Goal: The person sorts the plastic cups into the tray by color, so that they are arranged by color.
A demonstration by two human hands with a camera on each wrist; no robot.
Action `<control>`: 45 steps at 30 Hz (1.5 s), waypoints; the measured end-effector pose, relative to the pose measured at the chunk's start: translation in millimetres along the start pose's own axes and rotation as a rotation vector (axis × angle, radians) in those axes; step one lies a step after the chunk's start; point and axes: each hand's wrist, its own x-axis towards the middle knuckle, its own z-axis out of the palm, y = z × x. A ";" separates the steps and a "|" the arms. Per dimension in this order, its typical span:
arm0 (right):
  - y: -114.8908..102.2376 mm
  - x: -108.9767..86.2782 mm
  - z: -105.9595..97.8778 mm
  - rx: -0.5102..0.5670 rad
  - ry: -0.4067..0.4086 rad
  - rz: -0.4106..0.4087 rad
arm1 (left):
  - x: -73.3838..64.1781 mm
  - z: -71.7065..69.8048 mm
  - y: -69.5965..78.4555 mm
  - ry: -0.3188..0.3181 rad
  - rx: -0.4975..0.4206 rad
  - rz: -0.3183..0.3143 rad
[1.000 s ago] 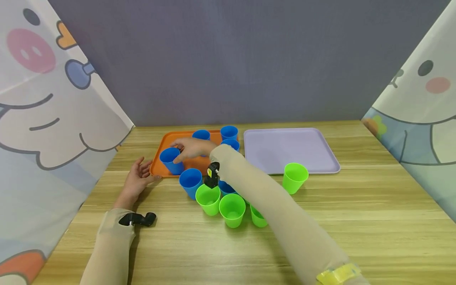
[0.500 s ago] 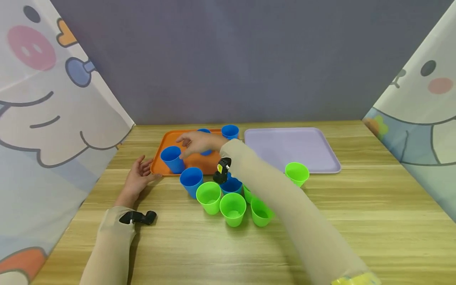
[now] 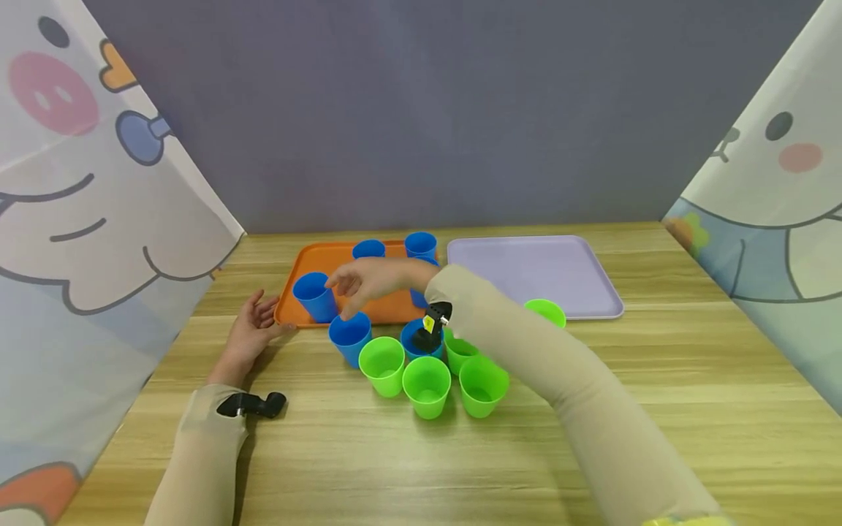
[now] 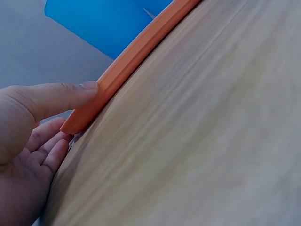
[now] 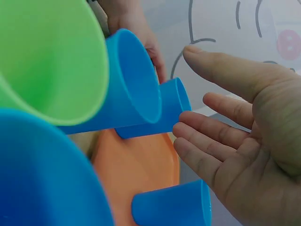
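Note:
My right hand [image 3: 378,277] hovers over the orange tray [image 3: 309,256], holding nothing, its fingers loosely spread. Its fingertips are near the blue cup [image 3: 314,299] at the tray's front left. In the head view its thumb appears over the rim of another blue cup [image 3: 349,347] in front of the tray. At the tray's near left corner rests my left hand [image 3: 248,332]. The left wrist view shows its thumb [image 4: 66,96] against the orange rim, with the other fingers loosely bent beside the corner. Further blue cups [image 3: 368,249] stand on the tray, one partly hidden by my right hand.
Several green cups [image 3: 427,391] cluster in front of the trays beside a blue cup [image 3: 411,342]. My right forearm partly covers a separate green cup [image 3: 546,310]. A lilac tray [image 3: 526,263] lies right of the orange one. A grey wall [image 3: 421,117] stands behind.
My right hand has let go of the front-left blue cup, moved away to the right, then come lower toward the near blue cup. My left hand stays at the tray corner.

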 end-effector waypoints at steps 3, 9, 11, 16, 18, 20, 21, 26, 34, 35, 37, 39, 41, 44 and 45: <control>0.7 -2.8 4.5 0.016 -0.014 -0.015 | -1.1 -0.9 0.0 0.006 0.010 0.001; 4.5 -6.8 15.7 0.042 -0.019 -0.032 | -2.0 -1.4 0.5 0.010 0.015 0.000; 6.1 -7.7 19.9 0.054 -0.017 -0.028 | -2.3 -1.7 0.9 0.011 0.015 -0.003; 8.8 -9.9 28.3 0.087 -0.003 -0.012 | -2.0 -2.9 0.5 0.012 0.020 0.000; 9.8 -10.1 30.7 0.098 0.007 -0.011 | -1.8 -3.3 0.1 0.013 0.025 0.001; 11.3 -9.5 32.6 0.117 0.014 -0.014 | -1.6 -3.5 -0.1 0.015 0.027 0.000; 12.1 -8.9 33.4 0.130 0.015 -0.017 | -1.6 -3.6 -0.2 0.015 0.026 -0.001; 14.0 -8.5 35.9 0.141 0.016 -0.006 | -1.0 -3.0 -0.8 0.019 0.019 0.002; 16.0 -8.6 38.7 0.083 0.034 0.011 | 0.3 -1.4 -2.1 0.010 0.006 0.004; 15.9 -8.8 38.6 0.081 0.036 0.013 | 0.5 -1.3 -2.1 0.010 0.005 0.004; 15.8 -9.0 38.2 0.076 0.038 0.020 | 1.0 -0.9 -1.6 0.007 0.002 0.003; 15.4 -9.4 37.8 0.072 0.041 0.027 | 1.9 -0.8 -1.5 0.005 0.001 0.001; 15.2 -9.4 37.2 0.070 0.042 0.033 | 2.8 -0.6 -1.5 0.000 0.000 -0.004; 14.9 -9.8 36.7 0.066 0.042 0.037 | 4.0 -0.1 -2.0 -0.005 -0.001 -0.012; 14.7 -9.9 36.7 0.065 0.042 0.036 | 4.3 -0.2 -2.3 -0.005 -0.001 -0.013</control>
